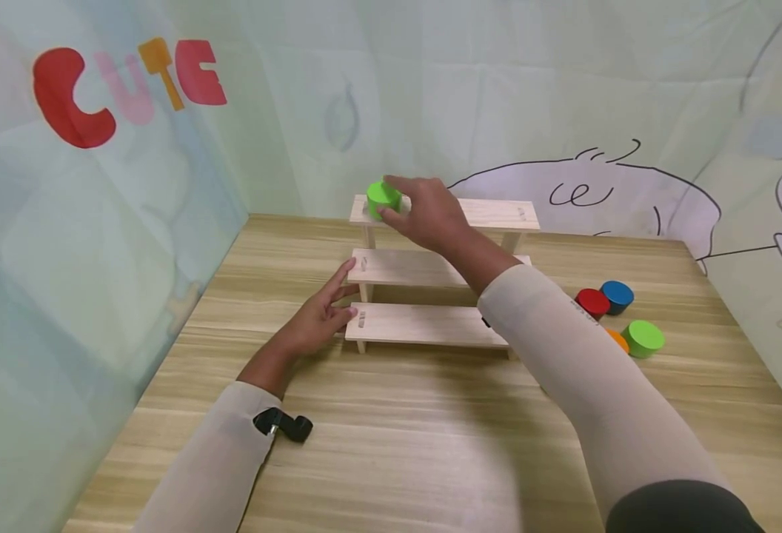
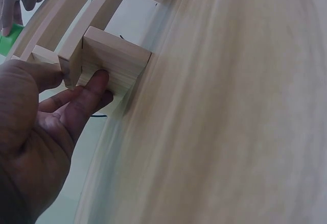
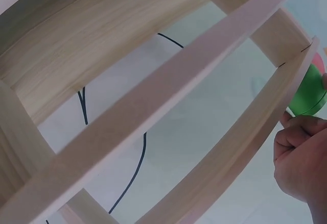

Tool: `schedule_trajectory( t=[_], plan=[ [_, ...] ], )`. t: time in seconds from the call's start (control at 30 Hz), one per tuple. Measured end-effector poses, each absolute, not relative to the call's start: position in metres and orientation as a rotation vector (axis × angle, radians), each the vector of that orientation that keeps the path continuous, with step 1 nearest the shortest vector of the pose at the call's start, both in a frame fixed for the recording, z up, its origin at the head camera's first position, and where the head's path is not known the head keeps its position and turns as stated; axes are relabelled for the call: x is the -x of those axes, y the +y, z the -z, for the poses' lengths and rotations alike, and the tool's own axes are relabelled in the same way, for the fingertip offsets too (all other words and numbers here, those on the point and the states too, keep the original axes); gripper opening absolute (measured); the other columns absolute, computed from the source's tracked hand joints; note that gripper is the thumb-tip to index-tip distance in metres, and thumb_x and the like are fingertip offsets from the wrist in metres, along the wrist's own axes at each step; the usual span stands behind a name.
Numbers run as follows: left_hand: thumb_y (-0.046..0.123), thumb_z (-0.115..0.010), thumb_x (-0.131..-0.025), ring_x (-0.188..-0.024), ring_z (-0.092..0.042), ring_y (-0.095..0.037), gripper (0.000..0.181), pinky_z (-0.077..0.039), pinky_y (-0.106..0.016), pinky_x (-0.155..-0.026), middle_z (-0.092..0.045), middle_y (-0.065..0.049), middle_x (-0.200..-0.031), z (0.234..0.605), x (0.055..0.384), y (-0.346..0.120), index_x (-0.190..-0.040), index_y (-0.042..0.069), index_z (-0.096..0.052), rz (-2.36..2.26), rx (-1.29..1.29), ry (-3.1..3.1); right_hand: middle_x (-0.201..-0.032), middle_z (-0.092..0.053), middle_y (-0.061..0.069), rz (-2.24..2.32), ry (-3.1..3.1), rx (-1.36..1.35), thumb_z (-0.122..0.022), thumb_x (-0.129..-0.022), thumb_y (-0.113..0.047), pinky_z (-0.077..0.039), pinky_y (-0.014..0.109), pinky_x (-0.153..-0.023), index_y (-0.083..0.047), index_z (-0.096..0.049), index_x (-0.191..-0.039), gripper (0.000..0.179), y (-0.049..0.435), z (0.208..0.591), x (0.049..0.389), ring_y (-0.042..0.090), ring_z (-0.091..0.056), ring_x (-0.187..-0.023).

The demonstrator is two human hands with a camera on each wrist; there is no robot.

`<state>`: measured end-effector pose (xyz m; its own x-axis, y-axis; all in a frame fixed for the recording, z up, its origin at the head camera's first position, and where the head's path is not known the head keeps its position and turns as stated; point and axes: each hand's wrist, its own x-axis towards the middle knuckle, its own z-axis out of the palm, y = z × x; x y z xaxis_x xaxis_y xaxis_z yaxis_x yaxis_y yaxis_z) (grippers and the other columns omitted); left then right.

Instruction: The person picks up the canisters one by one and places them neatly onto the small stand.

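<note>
On the worktop point(image 1: 391, 444) stands a three-tier wooden stand point(image 1: 424, 326); below its top shelf point(image 1: 498, 212), the left hand point(image 1: 314, 322) grips the left end, while the right hand point(image 1: 434, 215) pinches a green cylinder point(image 1: 381, 201) at that shelf's left end. Placing seems the step in hand; the next move likely calls for settling the cylinder flat, then releasing gently.

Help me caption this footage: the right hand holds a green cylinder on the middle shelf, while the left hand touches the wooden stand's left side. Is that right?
Not the middle: the head view shows the right hand holding the green cylinder on the top shelf. The rest stands.
</note>
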<state>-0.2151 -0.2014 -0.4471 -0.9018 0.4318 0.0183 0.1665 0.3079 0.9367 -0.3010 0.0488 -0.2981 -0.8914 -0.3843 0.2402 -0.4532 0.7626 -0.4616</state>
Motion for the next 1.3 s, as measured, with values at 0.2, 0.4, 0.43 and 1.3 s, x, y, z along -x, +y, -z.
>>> schedule_trajectory(
  t=[0.2, 0.4, 0.43, 1.3],
  plan=[
    [0.002, -0.052, -0.114, -0.132, -0.068, -0.052, 0.09, -0.065, -0.051, -0.102, -0.034, -0.029, -0.174, 0.447, 0.215, -0.202, -0.176, 0.046, -0.004, -1.623, -0.533, 2.344, -0.16, -0.062, 0.012, -0.765, -2.829, -0.626, -0.078, -0.1, -0.047, -0.059, 0.053, -0.107, -0.019, -0.039, -0.17, 0.085, 0.05, 0.297, 0.295, 0.035, -0.062, -0.144],
    [0.004, -0.053, -0.114, -0.133, -0.067, -0.051, 0.09, -0.065, -0.051, -0.103, -0.036, -0.027, -0.175, 0.447, 0.215, -0.2, -0.173, 0.053, -0.007, -1.619, -0.517, 2.343, -0.16, -0.062, 0.012, -0.772, -2.808, -0.613, -0.08, -0.099, -0.046, -0.06, 0.055, -0.106, -0.018, -0.04, -0.169, 0.086, 0.056, 0.297, 0.285, 0.037, -0.064, -0.142],
    [0.004, -0.053, -0.114, -0.134, -0.067, -0.051, 0.09, -0.065, -0.051, -0.103, -0.036, -0.026, -0.175, 0.447, 0.214, -0.2, -0.173, 0.054, -0.007, -1.62, -0.514, 2.343, -0.159, -0.063, 0.012, -0.781, -2.802, -0.616, -0.08, -0.099, -0.046, -0.06, 0.055, -0.105, -0.018, -0.04, -0.169, 0.085, 0.058, 0.297, 0.283, 0.037, -0.064, -0.141],
    [0.002, -0.052, -0.113, -0.131, -0.067, -0.054, 0.09, -0.066, -0.05, -0.101, -0.035, -0.032, -0.173, 0.445, 0.216, -0.199, -0.177, 0.041, -0.003, -1.611, -0.569, 2.369, -0.161, -0.062, 0.004, -1.244, -2.499, -0.512, -0.085, -0.097, -0.026, -0.066, 0.054, -0.094, -0.02, -0.063, -0.157, 0.064, 0.153, 0.324, 0.199, 0.027, -0.061, -0.146]
  ],
)
